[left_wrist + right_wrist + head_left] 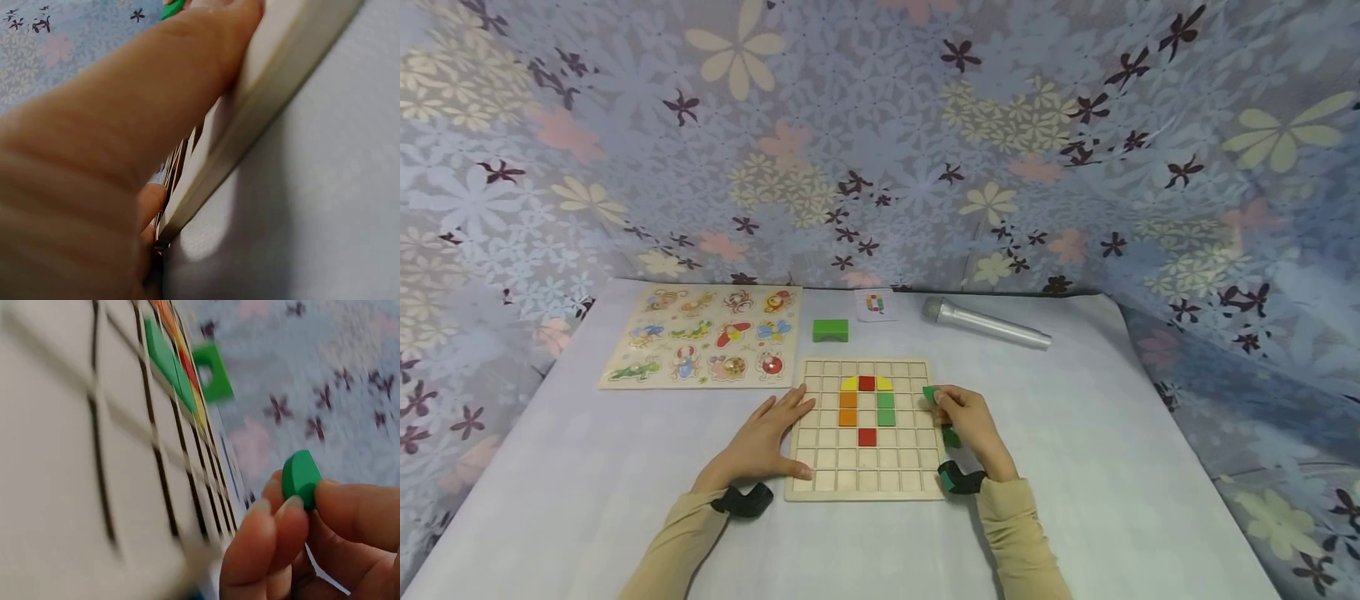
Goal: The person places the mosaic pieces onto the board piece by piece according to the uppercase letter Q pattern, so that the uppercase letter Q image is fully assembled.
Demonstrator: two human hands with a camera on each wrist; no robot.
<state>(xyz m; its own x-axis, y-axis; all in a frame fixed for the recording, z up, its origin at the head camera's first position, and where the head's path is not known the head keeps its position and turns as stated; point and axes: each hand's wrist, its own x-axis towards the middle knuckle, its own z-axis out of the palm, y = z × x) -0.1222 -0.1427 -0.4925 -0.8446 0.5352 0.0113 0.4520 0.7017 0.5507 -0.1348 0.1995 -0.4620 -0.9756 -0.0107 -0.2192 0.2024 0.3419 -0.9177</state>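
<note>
Green tile (303, 477) is pinched in my right hand (966, 419) at the right edge of the grid board (846, 481), spread left hand (758, 443) steadying its left; best square it before lowering

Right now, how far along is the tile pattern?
Done: eight coloured tiles sit in the pale wooden grid board. In hand: the right hand pinches a green curved-edged tile. Likely left: placing it and the dark-green tile beside the board, since the cells flanking the lower red square are bare.
</note>
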